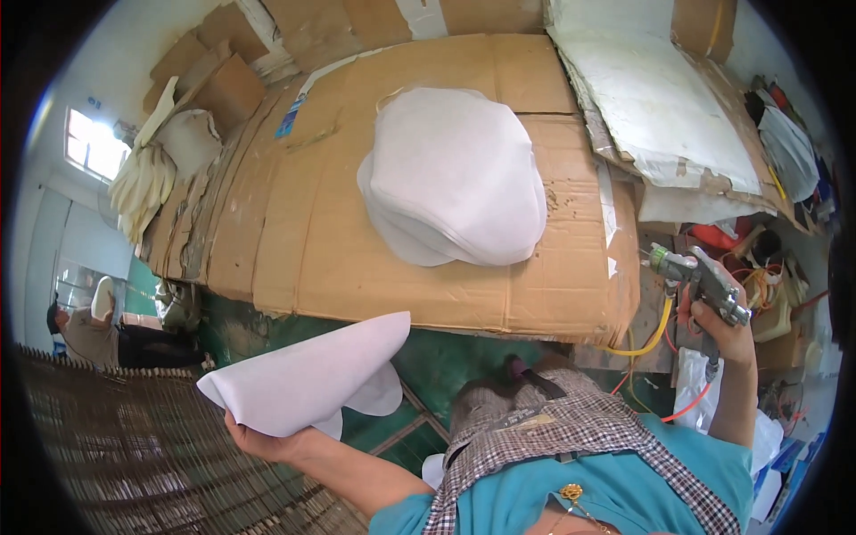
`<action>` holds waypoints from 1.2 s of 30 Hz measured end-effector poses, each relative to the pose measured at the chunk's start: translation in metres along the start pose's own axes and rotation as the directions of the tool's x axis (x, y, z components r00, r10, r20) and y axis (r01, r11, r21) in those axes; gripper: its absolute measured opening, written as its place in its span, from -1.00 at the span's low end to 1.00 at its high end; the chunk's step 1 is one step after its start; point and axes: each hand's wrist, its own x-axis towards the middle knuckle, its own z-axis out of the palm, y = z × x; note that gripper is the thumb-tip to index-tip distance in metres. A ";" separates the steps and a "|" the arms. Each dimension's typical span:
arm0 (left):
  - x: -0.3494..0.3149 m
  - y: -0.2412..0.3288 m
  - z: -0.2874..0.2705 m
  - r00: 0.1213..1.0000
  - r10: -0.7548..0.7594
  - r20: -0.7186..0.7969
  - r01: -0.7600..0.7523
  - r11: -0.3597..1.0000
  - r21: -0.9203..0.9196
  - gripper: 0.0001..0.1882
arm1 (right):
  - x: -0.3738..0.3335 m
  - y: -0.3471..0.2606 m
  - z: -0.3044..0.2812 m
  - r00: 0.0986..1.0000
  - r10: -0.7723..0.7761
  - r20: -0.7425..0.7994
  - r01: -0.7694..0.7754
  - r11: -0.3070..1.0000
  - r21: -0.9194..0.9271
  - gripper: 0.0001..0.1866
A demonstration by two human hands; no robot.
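My left hand (267, 442) is closed on the lower edge of a pale, soft, curved sheet (308, 379), holding it off the near-left side of the table. The sheet bends over, and a rounded flap hangs at its right end. My right hand (729, 328) is wrapped round a metal spray gun (709, 281) with a green ring near its nozzle, to the right of the table. A red hose runs down from its handle. On the cardboard-covered table (321, 241) lies a stack of similar pale rounded pieces (450, 174), with neither hand touching it.
A slatted rack (134, 437) stands at the near left. White-covered cardboard (660, 98) lies at the far right, above hoses and clutter (767, 276). Pale pieces (147, 187) hang at the left. Another person (94, 334) holds a pale piece in the background.
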 end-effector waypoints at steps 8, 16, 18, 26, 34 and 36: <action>-0.003 -0.005 0.003 0.988 -0.147 0.042 0.150 0.986 -0.078 -0.65 | 0.016 0.008 0.012 0.996 -0.078 -0.039 0.082 0.992 0.096 -0.73; -0.002 -0.013 -0.006 0.995 -0.075 0.072 0.071 0.996 0.057 -0.65 | -0.002 0.002 -0.014 0.990 -0.020 -0.138 0.020 1.000 0.000 -0.59; -0.003 -0.014 -0.005 0.996 -0.064 0.063 0.062 0.997 0.044 -0.65 | -0.009 -0.001 -0.017 0.998 -0.031 -0.045 0.031 1.000 -0.002 -0.54; -0.002 -0.016 -0.003 0.981 -0.167 0.102 0.178 0.976 -0.121 -0.66 | 0.014 0.005 0.006 0.998 -0.042 -0.048 0.043 0.999 0.028 -0.59; -0.002 -0.010 0.000 0.965 -0.228 0.131 0.244 0.962 -0.123 -0.61 | -0.008 0.001 -0.013 0.999 -0.029 0.014 0.029 0.999 -0.044 -0.56; -0.003 -0.011 0.001 0.962 -0.241 0.126 0.255 0.960 -0.115 -0.60 | -0.014 0.000 -0.016 0.998 -0.018 0.063 0.020 0.999 -0.029 -0.49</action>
